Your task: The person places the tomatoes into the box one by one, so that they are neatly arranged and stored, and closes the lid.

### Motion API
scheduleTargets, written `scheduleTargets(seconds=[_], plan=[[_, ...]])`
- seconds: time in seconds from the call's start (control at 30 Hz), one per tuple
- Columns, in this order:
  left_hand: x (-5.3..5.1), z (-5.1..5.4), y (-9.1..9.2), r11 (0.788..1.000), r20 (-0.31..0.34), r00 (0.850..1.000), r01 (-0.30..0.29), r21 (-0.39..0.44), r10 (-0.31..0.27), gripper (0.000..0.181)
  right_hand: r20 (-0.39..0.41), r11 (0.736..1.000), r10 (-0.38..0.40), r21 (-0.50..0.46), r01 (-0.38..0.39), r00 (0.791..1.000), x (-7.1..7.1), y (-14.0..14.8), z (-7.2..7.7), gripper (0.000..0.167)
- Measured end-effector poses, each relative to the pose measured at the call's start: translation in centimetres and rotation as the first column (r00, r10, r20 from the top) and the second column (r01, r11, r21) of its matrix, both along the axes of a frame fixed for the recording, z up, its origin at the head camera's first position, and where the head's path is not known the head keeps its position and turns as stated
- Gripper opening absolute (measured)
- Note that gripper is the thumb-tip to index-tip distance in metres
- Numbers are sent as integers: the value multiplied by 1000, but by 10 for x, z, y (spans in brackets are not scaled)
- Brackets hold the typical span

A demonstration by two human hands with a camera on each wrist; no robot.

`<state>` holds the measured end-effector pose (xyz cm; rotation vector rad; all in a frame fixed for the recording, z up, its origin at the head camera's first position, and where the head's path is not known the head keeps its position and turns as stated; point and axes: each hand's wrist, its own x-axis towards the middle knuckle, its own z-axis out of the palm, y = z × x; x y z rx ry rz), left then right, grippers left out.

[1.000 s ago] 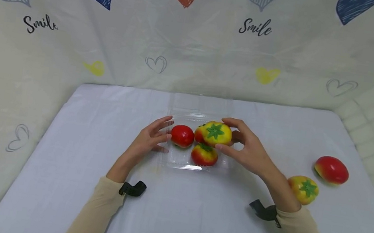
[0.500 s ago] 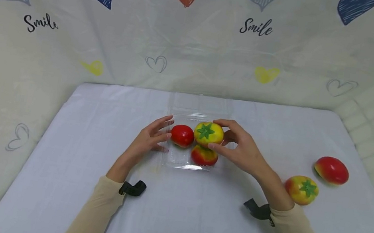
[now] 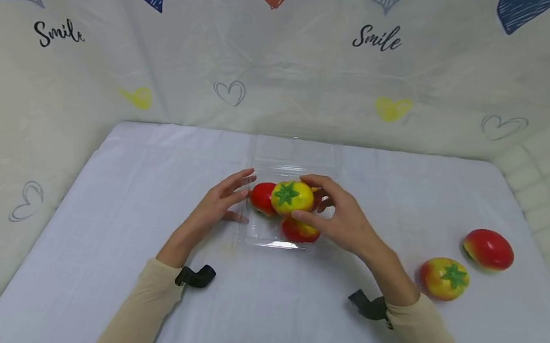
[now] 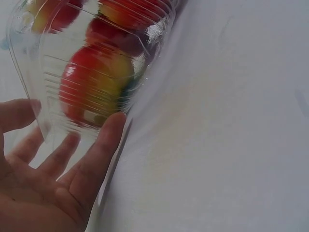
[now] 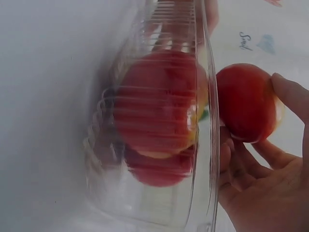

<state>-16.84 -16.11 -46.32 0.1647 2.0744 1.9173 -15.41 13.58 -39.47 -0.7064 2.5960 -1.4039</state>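
My right hand (image 3: 340, 217) grips a toy tomato (image 3: 292, 196), red and yellow with a green star-shaped top, above a clear plastic clamshell box (image 3: 260, 234). In the right wrist view the held tomato sits above the box rim, between thumb and fingers. Inside the box are a red toy tomato (image 3: 261, 198) at the left and a red-yellow one (image 3: 300, 231) at the front right; another at the back right is mostly hidden. My left hand (image 3: 214, 204) is at the box's left side, fingers spread; its thumb touches or nearly touches the wall (image 4: 91, 125).
Two more toy tomatoes lie on the white cloth at the right: a yellow-red one (image 3: 444, 278) beside my right forearm and a red one (image 3: 488, 249) farther out. The box's lid (image 3: 296, 152) lies folded back toward the heart-patterned backdrop (image 3: 303, 51).
My right hand has moved left with the toy tomato, from the box's right side to over its middle, now partly covering the red one. The left hand stays in place.
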Motion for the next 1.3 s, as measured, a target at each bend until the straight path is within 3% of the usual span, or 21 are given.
scheduleTargets(seconds=[0.43,0.63,1.07,1.3], plan=[[0,0,-1,1000,1,1000,-4,-25,4,56,29,996,94,2,-94,995,5,-16,-2,63],[-1,0,-1,1000,2,1000,3,1,-3,55,19,994,100,45,-101,995,5,-24,-5,63],[0,1,0,1000,-16,1000,7,-19,-8,55,-178,959,136,271,-85,975,6,-41,-20,66],[0,-1,0,999,-24,1000,-6,-40,5,55,-220,951,138,302,-67,966,8,-50,-22,60]])
